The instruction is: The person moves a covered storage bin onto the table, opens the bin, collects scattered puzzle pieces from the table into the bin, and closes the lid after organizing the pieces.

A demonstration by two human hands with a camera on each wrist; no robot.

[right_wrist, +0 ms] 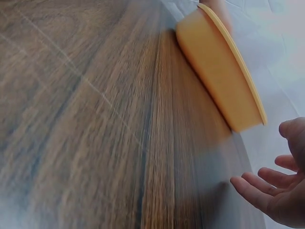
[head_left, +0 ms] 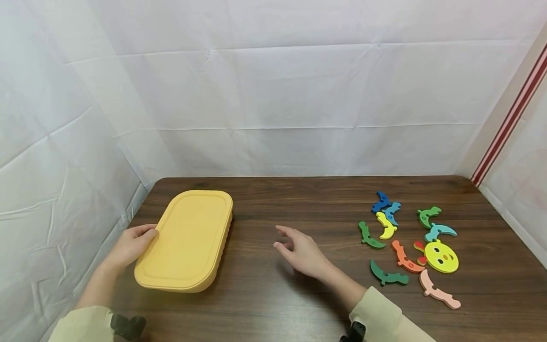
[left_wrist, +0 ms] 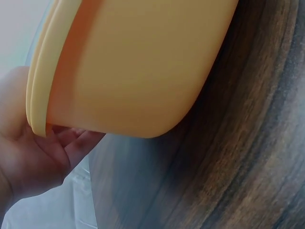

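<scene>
A yellow lidded storage box [head_left: 188, 237] stands at the left of the table in the head view. My left hand [head_left: 136, 244] grips its left edge, with the thumb by the lid and the fingers below the rim, as the left wrist view shows of the box [left_wrist: 138, 62] and the hand [left_wrist: 38, 157]. My right hand [head_left: 303, 251] is held above the middle of the table, fingers apart and loosely bent, touching nothing. In the right wrist view, the right hand [right_wrist: 281, 186] is apart from the box [right_wrist: 219, 71]. The contents of the box are hidden by its lid.
Several coloured curved pieces lie at the right, among them a dark green one [head_left: 389, 276], a pink one [head_left: 439, 290] and an orange one [head_left: 406, 258]. A yellow smiling-face piece [head_left: 442, 257] lies beside them. White cloth [head_left: 273, 95] hangs behind the brown table [head_left: 265, 304].
</scene>
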